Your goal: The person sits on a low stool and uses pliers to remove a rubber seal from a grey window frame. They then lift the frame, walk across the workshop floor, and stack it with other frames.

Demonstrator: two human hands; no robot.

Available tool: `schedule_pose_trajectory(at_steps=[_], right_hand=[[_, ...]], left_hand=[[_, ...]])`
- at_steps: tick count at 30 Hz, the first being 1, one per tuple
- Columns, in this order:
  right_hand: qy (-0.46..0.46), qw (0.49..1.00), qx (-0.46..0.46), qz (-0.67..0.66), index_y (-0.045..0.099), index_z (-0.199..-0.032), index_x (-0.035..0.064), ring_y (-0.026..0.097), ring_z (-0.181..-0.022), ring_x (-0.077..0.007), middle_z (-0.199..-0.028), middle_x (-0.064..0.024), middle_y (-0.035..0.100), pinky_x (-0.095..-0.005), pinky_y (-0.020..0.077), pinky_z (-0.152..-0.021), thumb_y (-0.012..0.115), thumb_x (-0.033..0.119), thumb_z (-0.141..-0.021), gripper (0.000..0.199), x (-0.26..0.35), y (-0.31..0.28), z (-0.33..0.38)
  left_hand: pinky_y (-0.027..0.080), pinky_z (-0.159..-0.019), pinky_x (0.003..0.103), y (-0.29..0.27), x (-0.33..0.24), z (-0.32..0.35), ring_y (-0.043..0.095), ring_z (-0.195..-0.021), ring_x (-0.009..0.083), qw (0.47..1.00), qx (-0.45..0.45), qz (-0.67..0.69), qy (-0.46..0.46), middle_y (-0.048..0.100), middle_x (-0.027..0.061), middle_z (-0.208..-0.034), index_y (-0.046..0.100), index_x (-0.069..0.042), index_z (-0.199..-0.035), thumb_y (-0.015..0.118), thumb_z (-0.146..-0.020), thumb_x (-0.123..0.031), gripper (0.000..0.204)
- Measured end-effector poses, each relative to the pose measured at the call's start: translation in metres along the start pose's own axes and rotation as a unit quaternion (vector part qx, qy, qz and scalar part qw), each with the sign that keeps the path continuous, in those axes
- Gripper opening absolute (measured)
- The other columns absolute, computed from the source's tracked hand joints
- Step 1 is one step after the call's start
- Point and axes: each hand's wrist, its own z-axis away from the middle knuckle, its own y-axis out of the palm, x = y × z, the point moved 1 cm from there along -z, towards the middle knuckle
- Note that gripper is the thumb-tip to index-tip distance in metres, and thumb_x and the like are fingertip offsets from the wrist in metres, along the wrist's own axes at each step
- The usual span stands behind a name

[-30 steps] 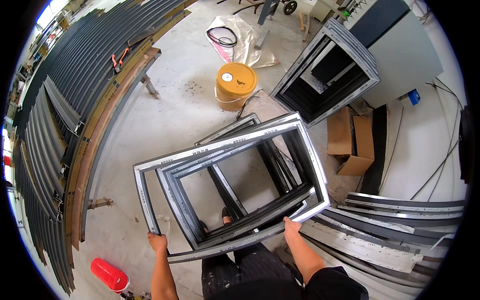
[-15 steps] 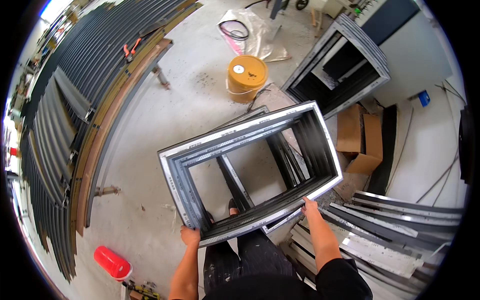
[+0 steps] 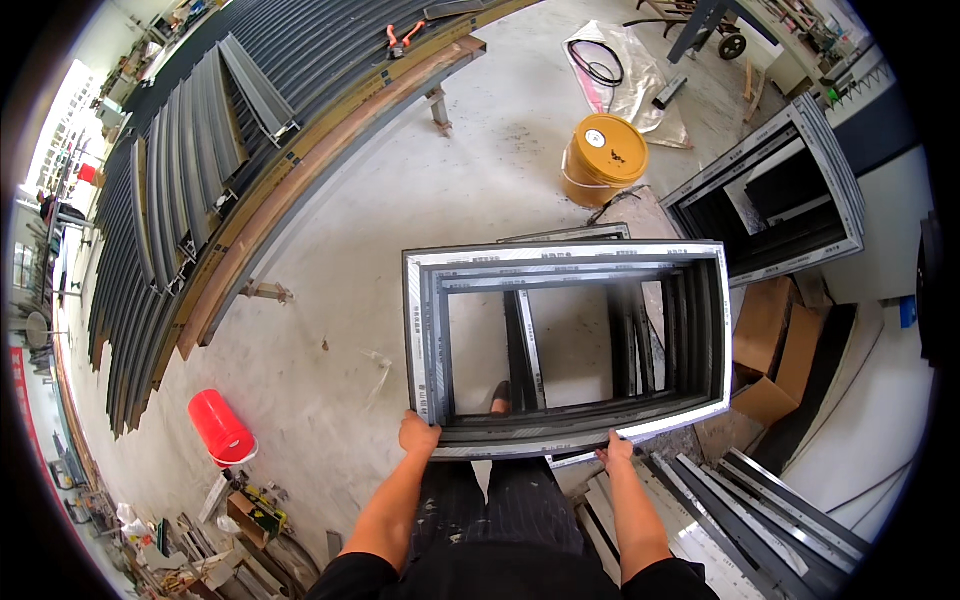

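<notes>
In front of my legs is a stack of rectangular window frames [image 3: 565, 255], dark grey with printed whitish film along their faces. Through the opening of the uppermost one, more frames show beneath, along with a crossbar [image 3: 529, 350] and the floor. My left hand [image 3: 420, 434] is closed around its near left corner. Farther right on the same near rail, my right hand [image 3: 617, 450] grips the edge, thumb on top. The undersides of both grips are hidden. Another frame [image 3: 565, 232] sticks out past the far side of the stack.
Long grey profiles [image 3: 330, 70] cover a bench at the left. A yellow lidded bucket [image 3: 605, 160] stands beyond the frames, and a red bucket [image 3: 220, 425] lies at left. More frames [image 3: 770, 195], an open cardboard box [image 3: 765, 335] and loose profile strips [image 3: 760, 520] occupy the right.
My view has turned leftward, so the surroundings shift right and rotate clockwise in the picture. The window frame now looks nearly level across it. Both hands keep their hold on its near edge.
</notes>
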Motion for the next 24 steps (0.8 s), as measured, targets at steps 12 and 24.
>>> schedule_pose_trajectory(at_steps=[12,24], right_hand=[[-0.21,0.89,-0.17,0.368,0.054,-0.109,-0.0072,0.058,-0.103,-0.0413,-0.111,-0.024,0.06,-0.045,0.048,-0.091,0.069,0.021,-0.074,0.048,-0.007,0.056,0.082],[-0.513,0.733,0.017,0.447,0.04,-0.133,0.0005,0.043,-0.124,-0.042,-0.14,-0.0236,0.04,-0.0463,0.0405,-0.102,0.068,0.026,-0.072,0.072,-0.08,0.32,0.319]], left_hand=[[0.051,-0.077,0.039,0.023,0.145,-0.04,0.066,-0.086,0.0301,0.937,0.157,0.296,0.094,0.068,0.0177,-0.092,0.059,0.004,-0.107,0.072,-0.076,-0.043,0.057],[0.038,-0.104,0.04,0.02,0.45,0.028,0.05,-0.124,0.0341,0.896,0.36,0.258,0.026,0.053,0.0262,-0.13,0.042,0.003,-0.136,0.047,-0.088,-0.06,0.08]])
